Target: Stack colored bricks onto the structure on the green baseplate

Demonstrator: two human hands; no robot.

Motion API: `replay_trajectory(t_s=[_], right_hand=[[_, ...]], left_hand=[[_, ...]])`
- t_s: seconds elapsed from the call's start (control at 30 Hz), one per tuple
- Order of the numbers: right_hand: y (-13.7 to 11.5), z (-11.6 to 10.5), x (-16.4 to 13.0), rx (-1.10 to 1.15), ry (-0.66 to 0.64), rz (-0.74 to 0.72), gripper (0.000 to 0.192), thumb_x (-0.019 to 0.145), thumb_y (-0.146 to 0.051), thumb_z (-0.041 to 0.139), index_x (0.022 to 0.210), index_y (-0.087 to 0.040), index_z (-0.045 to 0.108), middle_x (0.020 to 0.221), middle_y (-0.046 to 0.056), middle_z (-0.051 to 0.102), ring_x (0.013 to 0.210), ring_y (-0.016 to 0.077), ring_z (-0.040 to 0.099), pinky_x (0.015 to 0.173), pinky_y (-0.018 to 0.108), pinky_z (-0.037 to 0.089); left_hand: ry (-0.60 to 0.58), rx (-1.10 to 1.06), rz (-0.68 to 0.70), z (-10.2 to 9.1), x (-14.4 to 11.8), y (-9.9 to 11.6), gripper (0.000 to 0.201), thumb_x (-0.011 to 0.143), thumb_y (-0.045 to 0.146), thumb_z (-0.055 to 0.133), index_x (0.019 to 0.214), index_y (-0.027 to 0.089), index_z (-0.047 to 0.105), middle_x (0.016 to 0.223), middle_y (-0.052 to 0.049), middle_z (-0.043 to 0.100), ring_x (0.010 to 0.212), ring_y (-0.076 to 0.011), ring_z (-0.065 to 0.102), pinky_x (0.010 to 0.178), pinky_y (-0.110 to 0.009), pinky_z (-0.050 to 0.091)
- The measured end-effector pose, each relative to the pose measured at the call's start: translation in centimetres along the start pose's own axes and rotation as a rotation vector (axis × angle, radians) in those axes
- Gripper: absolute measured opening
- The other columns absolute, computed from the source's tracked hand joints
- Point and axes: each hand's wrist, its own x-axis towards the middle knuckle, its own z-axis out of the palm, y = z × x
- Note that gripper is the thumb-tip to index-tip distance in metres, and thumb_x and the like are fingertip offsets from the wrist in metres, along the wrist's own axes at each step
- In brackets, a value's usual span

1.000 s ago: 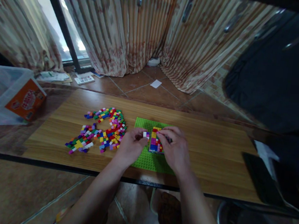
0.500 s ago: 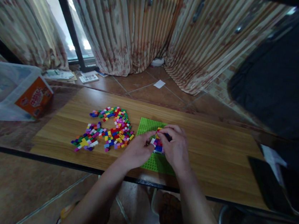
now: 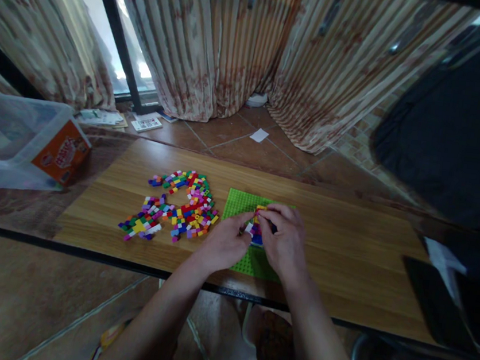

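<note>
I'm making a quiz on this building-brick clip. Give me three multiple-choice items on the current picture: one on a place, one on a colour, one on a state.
1. Where does the loose brick pile lie relative to the baseplate?
A. to its left
B. to its right
C. on top of it

2. What colour is the baseplate?
A. blue
B. green
C. white

3. What are the hands doing?
A. resting flat on the table
B. both digging in the pile
C. both at the small brick build on the baseplate

Answers: 1 A, the pile sits left of the plate on the table. 2 B, the studded plate is bright green. 3 C, the left hand and right hand meet at the build, fingers on it.
</note>
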Motion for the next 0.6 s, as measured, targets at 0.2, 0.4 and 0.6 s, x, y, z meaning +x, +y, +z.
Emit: replay_trajectory(t_s=[0.2, 0.4, 0.6], right_hand=[[-0.22, -0.14, -0.19, -0.004, -0.025, -0.006, 0.021, 0.090, -0.023, 0.056, 0.089, -0.022, 0.076, 0.103, 0.008, 0.067, 0.099, 0.0240, 0.057, 0.089, 0.041, 0.048], [-0.28, -0.21, -0.21, -0.009, -0.049, 0.010, 0.023, 0.091, -0.023, 0.054, 0.094, -0.022, 0.077, 0.104, 0.009, 0.067, 0.100, 0.0242, 0.057, 0.091, 0.042, 0.047], [-0.05, 0.14, -0.63, 0.048, 0.005, 0.040, 0.024, 0.092, -0.026, 0.053, 0.097, -0.024, 0.076, 0.108, 0.008, 0.067, 0.104, 0.0235, 0.058, 0.093, 0.042, 0.047]], left_hand=[[-0.016, 0.004, -0.010, -0.12, 0.03, 0.40, 0.057, 0.077, 0.012, 0.043, 0.130, 0.018, 0.059, 0.100, -0.004, 0.071, 0.083, -0.0182, 0.062, 0.080, -0.031, 0.048], [-0.022, 0.001, -0.008, -0.08, 0.05, 0.20, 0.056, 0.076, 0.012, 0.043, 0.129, 0.019, 0.060, 0.097, -0.003, 0.071, 0.084, -0.0180, 0.062, 0.080, -0.030, 0.047], [-0.002, -0.115, -0.013, 0.02, 0.22, -0.25, 0.048, 0.077, 0.015, 0.047, 0.122, 0.019, 0.064, 0.090, -0.001, 0.070, 0.078, -0.0148, 0.060, 0.074, -0.026, 0.046]])
